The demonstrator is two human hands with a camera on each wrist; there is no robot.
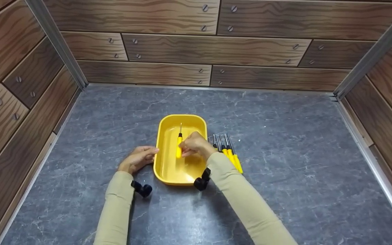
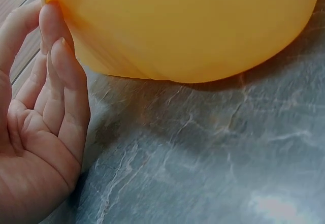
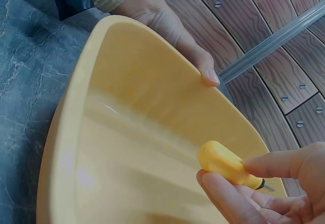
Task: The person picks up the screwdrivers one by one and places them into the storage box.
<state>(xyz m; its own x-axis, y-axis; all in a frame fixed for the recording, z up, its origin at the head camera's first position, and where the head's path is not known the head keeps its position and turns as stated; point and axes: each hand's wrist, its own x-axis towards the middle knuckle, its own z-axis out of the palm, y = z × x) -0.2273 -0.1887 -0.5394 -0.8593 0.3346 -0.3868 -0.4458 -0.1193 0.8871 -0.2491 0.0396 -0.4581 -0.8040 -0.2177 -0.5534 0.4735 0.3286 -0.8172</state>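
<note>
A yellow plastic tray with rounded corners stands on the floor in front of me. My left hand pinches its left rim, thumb over the edge and fingers against the outer wall. Over the inside of the tray, my right hand holds a screwdriver by its yellow handle between thumb and fingers. Its thin metal shaft points away from me in the head view. The right wrist view shows the handle end-on, with only a short bit of shaft beyond it.
Several more yellow-handled screwdrivers lie side by side just right of the tray, partly hidden by my right wrist. Wood-patterned walls with metal edge strips enclose the grey marbled surface.
</note>
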